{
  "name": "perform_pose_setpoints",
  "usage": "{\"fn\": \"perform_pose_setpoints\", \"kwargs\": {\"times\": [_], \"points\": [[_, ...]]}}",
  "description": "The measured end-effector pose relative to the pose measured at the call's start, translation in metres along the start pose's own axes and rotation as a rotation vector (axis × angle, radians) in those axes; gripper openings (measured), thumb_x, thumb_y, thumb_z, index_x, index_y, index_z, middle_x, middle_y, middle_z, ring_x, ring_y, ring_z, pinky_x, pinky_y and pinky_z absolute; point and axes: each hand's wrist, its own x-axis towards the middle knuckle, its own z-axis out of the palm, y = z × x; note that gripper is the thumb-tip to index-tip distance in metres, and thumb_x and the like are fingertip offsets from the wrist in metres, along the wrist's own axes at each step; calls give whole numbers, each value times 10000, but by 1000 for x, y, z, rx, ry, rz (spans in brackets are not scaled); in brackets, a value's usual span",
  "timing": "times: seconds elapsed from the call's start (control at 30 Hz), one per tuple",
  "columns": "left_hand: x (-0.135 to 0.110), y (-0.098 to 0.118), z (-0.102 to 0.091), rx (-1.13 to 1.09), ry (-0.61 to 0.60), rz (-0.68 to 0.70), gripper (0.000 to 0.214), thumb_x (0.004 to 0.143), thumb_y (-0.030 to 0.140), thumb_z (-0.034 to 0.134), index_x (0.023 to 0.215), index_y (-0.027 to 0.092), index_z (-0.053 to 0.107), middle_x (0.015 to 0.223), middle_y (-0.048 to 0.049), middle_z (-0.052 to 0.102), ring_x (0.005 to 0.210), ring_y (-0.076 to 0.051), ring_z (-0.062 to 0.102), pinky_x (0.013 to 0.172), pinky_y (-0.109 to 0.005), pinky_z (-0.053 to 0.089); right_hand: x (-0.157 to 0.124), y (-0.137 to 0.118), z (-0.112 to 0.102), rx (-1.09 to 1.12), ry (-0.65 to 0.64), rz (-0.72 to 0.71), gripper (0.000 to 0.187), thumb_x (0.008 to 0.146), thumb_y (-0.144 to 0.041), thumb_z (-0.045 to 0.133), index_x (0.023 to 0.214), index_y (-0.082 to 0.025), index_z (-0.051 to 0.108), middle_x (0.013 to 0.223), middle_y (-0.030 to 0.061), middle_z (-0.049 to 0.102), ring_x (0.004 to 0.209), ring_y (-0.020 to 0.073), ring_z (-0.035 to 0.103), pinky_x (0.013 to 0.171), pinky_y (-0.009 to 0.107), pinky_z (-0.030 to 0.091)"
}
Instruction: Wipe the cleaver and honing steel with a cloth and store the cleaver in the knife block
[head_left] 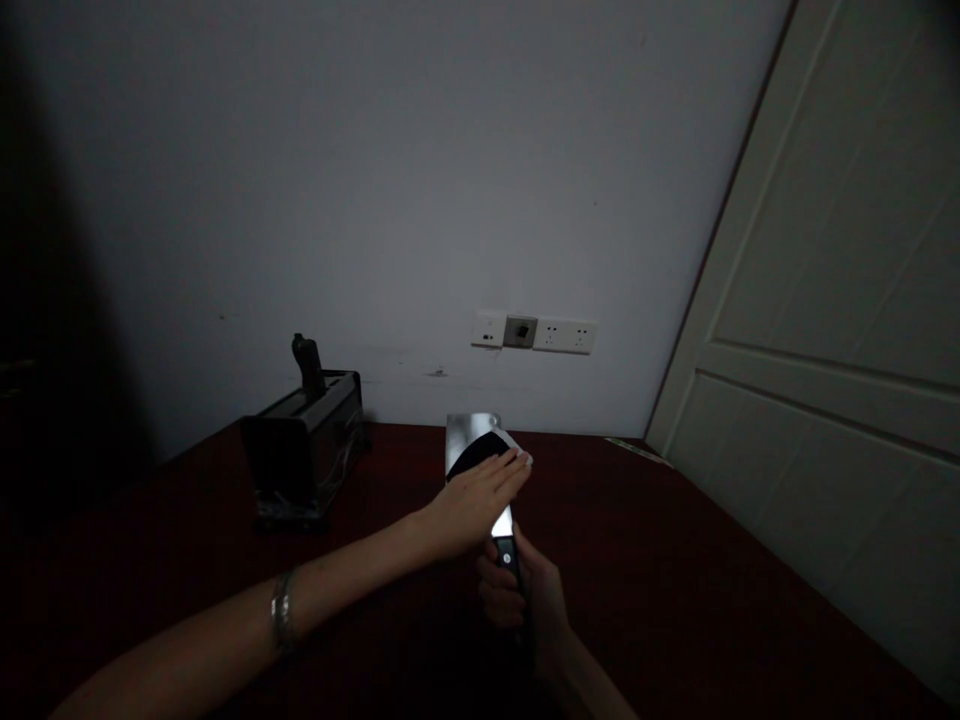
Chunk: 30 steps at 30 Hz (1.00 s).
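Note:
A kitchen cleaver [466, 430] points away from me, its shiny broad blade tilted above the dark red table. My right hand [541, 590] is wrapped around its black riveted handle [507, 556]. Across the blade lies my left hand [472, 502], fingers stretched out flat and close together, a bracelet [281, 610] on its forearm. A thin white piece [516, 442], perhaps cloth or paper, shows beside the left fingertips. Next to it on the blade is a dark patch [480, 452]; I cannot tell whether it is cloth or shadow. My left thumb is hidden.
On the left of the table [630, 560] stands a dark box-like device [307, 445] with a black handle-shaped object [307, 365] upright on top. Sockets and a switch [534, 333] are set in the wall behind. A pale panelled door [825, 400] borders the right side.

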Motion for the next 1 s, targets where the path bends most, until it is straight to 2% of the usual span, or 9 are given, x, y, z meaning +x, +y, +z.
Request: {"fn": "perform_pose_setpoints", "kwargs": {"times": [0.1,0.3,0.43,0.53,0.6,0.73,0.8,0.9,1.0], "points": [[3,-11,-6,-29,-15,10,466,913,220,241,1370,133,219,1448,-60,228,1344,-157,104,1086,-324,171,-1,2,3,-12,-34,6,320,759,-452,571,691,-149,497,452,-90,371,320,15,159,298,142,142],[14,-49,-6,37,19,-219,550,907,411,249,1368,113,231,1454,-106,189,1344,-220,107,1079,-400,119,1,11,1,25,-49,83,323,740,-450,594,695,-141,511,460,-81,392,325,12,187,307,137,152],[7,-37,4,22,-34,-154,598,900,476,203,1377,115,208,1462,-106,154,1348,-215,75,1074,-370,122,9,2,-6,29,-63,71,307,740,-425,602,681,-135,520,442,-85,383,316,9,174,296,132,141],[6,-31,2,5,-39,-100,614,898,500,158,1389,130,174,1466,-91,145,1349,-199,61,1074,-347,116,17,-9,-4,26,-59,35,309,732,-416,610,667,-128,521,432,-84,380,314,3,169,290,123,135],[13,-43,-4,13,-36,-124,634,893,518,138,1389,125,177,1463,-95,155,1348,-200,73,1074,-349,116,23,-15,3,29,-53,21,298,729,-397,614,664,-122,518,434,-83,378,319,-3,170,291,113,133],[34,-83,-26,74,1,-267,682,880,547,116,1378,92,217,1454,-120,170,1344,-220,105,1073,-368,114,36,-21,25,20,-50,18,279,734,-367,607,665,-116,507,449,-81,370,328,-9,180,296,100,138],[40,-91,-36,97,18,-299,707,873,560,107,1373,74,228,1450,-133,178,1342,-228,114,1074,-372,105,42,-25,33,11,-51,11,284,737,-374,600,667,-116,503,451,-84,360,331,-9,181,296,97,142],[37,-80,-41,96,19,-241,727,862,582,105,1378,81,215,1454,-129,166,1344,-231,103,1075,-371,98,50,-30,38,-2,-54,-24,292,741,-387,591,671,-118,500,449,-88,348,333,-8,173,295,97,141],[31,-65,-37,76,-1,-159,706,863,581,104,1384,114,201,1463,-103,140,1347,-218,78,1074,-364,100,53,-32,35,-2,-54,-62,288,735,-382,601,668,-119,505,444,-89,349,331,-7,167,293,99,142]]}}
